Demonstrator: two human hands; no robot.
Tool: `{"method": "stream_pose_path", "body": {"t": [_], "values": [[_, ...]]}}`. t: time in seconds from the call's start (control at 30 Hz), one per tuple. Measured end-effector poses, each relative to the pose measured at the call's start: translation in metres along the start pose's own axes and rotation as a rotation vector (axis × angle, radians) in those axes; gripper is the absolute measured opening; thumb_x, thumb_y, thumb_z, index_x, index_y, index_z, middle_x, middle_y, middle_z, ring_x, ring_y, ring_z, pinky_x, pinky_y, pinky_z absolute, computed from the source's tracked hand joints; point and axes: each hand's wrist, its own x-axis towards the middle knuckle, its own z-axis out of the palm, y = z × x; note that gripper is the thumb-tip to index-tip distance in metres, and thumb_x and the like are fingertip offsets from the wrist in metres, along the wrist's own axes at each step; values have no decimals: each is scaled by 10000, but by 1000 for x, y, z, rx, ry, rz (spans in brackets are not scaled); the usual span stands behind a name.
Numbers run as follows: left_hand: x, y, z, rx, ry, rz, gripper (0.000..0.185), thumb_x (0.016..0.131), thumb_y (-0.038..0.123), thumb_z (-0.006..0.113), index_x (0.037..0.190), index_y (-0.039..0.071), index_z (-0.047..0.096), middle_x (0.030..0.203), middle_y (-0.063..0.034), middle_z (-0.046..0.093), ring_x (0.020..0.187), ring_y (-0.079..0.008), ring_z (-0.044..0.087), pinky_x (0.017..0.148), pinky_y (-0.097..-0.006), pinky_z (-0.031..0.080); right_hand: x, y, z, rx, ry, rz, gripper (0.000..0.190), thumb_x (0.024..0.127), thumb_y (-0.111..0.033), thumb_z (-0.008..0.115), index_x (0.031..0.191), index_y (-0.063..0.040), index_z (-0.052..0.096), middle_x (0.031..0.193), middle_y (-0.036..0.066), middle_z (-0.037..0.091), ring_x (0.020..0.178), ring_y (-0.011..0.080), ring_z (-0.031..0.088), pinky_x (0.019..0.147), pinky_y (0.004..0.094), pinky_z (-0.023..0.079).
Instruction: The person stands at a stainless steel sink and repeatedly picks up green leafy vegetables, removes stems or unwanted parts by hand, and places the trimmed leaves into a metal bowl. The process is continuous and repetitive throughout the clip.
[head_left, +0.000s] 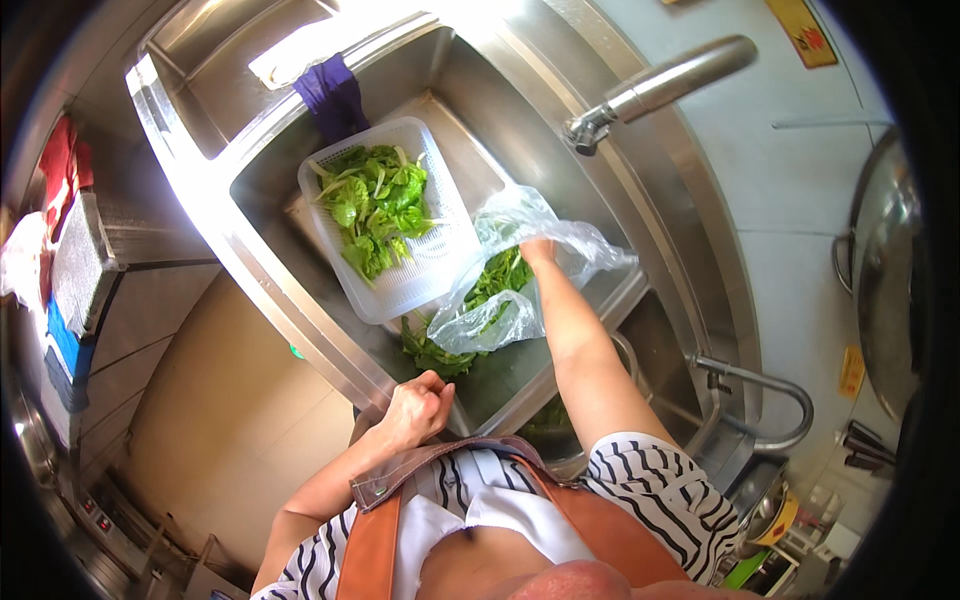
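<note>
A clear plastic bag (491, 311) holding leafy greens (504, 279) lies in the steel sink basin (559, 161). My right hand (538, 251) reaches into the bag's mouth; its fingers are hidden by plastic and leaves, so its grip cannot be told. Touching the bag on the left is a white perforated plastic basket (420, 285) with loose green leaves (379, 199) in it. My left hand (421, 409) is curled near the basin's front rim, with nothing visible in it. Just beyond it, more greens (442, 356) lie partly under the bag.
A steel faucet (660, 90) reaches over the basin from the right. A purple cloth (332, 94) hangs over the basin divider at the far end. On the right, a second bent tap (765, 405) stands by a nearer basin. A large metal lid (889, 277) is against the tiled wall.
</note>
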Motion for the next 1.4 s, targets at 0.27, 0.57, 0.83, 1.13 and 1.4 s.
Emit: {"method": "stream_pose_path", "body": {"t": [0.27, 0.57, 0.83, 1.13, 1.4], "values": [[16, 6, -2, -94, 65, -80, 264, 737, -16, 604, 508, -45, 477, 591, -154, 549, 434, -297, 518, 360, -346, 384, -36, -40, -64, -72, -364, 77, 313, 791, -247, 526, 1039, -74, 610, 947, 134, 642, 855, 257, 622, 734, 373, 482], [30, 43, -12, -270, -65, -183, 228, 848, 123, 534, 687, -33, 579, 595, -110, 533, 491, -168, 485, 478, -305, 388, -157, -57, -230, 1425, -628, 239, 184, 837, -102, 504, 944, 17, 595, 804, 45, 612, 490, 51, 452, 390, 165, 258], [31, 63, -24, -732, -126, -321, 324, 851, 229, 518, 679, -25, 621, 623, -43, 601, 527, -94, 492, 518, -242, 403, -233, -74, -261, 1568, -793, 206, 207, 818, -138, 555, 944, 19, 605, 818, 70, 625, 524, 71, 485, 411, 147, 302], [20, 69, -18, -841, -279, -325, 311, 871, 272, 569, 760, -12, 630, 713, -38, 592, 600, -97, 505, 547, -240, 402, -265, -108, -255, 1193, -819, 99, 138, 799, -156, 615, 871, -41, 594, 713, -24, 562, 551, 25, 461, 453, 136, 304], [-1, 47, -19, -869, -279, -272, 82, 793, 69, 586, 804, -11, 603, 622, 19, 533, 584, -46, 457, 506, -218, 355, -262, -113, -255, 1225, -697, 52, 113, 811, -77, 574, 893, 1, 578, 788, 31, 592, 566, 36, 454, 457, 154, 307]]}}
